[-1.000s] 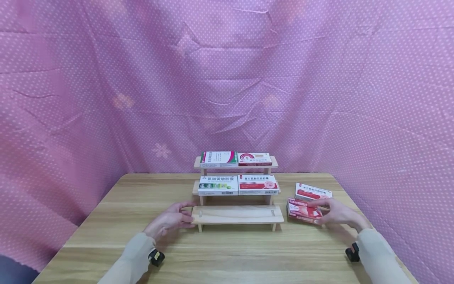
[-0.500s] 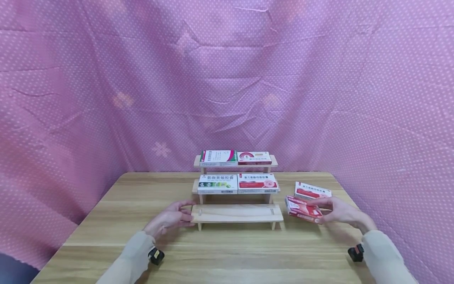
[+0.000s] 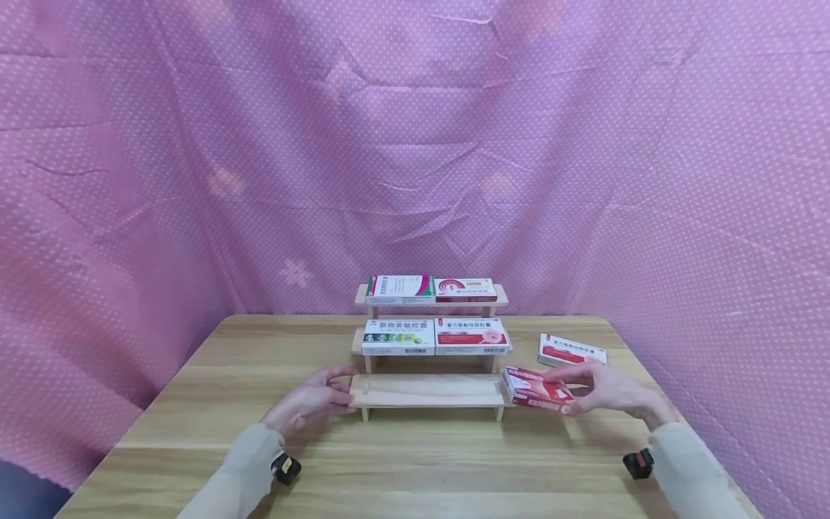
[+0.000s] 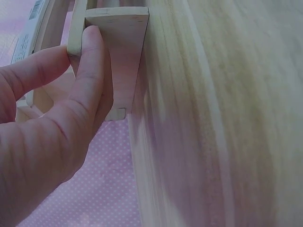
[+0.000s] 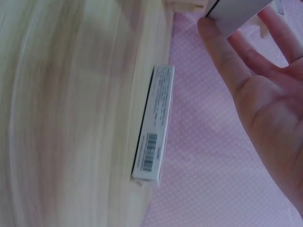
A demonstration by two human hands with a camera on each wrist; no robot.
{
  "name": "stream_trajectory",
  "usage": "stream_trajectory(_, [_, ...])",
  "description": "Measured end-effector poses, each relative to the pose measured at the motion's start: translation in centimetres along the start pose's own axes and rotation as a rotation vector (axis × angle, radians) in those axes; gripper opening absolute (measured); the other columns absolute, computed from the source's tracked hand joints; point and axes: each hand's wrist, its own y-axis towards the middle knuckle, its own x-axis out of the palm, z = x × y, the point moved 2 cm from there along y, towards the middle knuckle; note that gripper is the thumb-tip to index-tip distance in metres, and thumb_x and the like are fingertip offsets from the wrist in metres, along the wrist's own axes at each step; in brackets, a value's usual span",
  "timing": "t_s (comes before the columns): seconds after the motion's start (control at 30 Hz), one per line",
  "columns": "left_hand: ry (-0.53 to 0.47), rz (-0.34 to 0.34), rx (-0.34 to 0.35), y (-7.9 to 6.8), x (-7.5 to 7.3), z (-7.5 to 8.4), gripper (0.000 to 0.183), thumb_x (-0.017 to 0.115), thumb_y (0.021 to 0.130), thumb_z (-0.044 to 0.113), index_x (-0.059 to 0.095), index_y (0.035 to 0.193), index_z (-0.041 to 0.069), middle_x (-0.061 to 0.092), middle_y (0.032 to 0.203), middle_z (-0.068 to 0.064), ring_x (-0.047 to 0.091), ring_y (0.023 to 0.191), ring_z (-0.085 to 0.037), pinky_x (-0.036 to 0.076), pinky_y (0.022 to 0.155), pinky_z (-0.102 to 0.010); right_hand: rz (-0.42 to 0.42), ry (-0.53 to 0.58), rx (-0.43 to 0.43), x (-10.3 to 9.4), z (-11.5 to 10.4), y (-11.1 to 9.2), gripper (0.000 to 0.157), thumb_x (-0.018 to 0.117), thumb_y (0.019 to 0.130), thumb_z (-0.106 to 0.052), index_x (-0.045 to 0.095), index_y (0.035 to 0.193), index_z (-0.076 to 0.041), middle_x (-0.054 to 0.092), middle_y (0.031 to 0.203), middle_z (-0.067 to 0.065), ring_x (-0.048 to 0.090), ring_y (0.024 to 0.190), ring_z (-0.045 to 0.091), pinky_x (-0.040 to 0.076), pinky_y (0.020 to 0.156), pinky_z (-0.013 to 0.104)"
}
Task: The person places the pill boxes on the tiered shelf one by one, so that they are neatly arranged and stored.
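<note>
A three-tier wooden display stand [image 3: 428, 393] stands mid-table. At the left end of its lowest step, my left hand [image 3: 310, 400] pinches the board edge between thumb and fingers; the left wrist view shows the grip on the step [image 4: 75, 33] closely. My right hand [image 3: 612, 393] pinches a red medicine box [image 3: 537, 391] by its right end, raised at the right end of the lowest step. Whether the box touches the step I cannot tell. In the right wrist view the box's pale end [image 5: 236, 14] shows between thumb and fingers.
A white and red medicine box [image 3: 572, 349] lies on the table [image 3: 415, 468] behind my right hand. Two boxes, one green and white [image 3: 398, 337] and one red and white [image 3: 472, 336], fill the middle step. The top step holds two more boxes [image 3: 400, 287]. Pink cloth [image 3: 415, 158] hangs behind.
My right hand has lifted the red medicine box from the table and carried it left to the lowest step's right end. The left hand has stayed on the stand.
</note>
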Motion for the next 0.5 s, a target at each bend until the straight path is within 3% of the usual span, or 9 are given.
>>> stream_trajectory(0.17, [0.012, -0.007, 0.009, 0.1, 0.0, -0.2, 0.072, 0.057, 0.086, -0.010, 0.023, 0.150, -0.008, 0.049, 0.123, -0.031, 0.066, 0.098, -0.027, 0.057, 0.095, -0.044, -0.026, 0.060, -0.003, 1.2, -0.5, 0.3, 0.057, 0.076, 0.081, -0.010, 0.058, 0.134, -0.005, 0.055, 0.139, 0.022, 0.058, 0.121, 0.014, 0.048, 0.099, 0.018])
stream_trajectory(0.5, [0.014, 0.005, 0.004, 0.2, 0.0, -0.2, 0.071, 0.057, 0.086, -0.011, 0.025, 0.149, -0.009, 0.050, 0.119, -0.029, 0.065, 0.097, -0.027, 0.058, 0.094, -0.042, -0.052, 0.064, -0.016, 3.2, -1.6, 2.4, 0.058, 0.076, 0.081, -0.014, 0.057, 0.136, -0.010, 0.060, 0.135, 0.013, 0.058, 0.122, 0.024, 0.049, 0.100, 0.023])
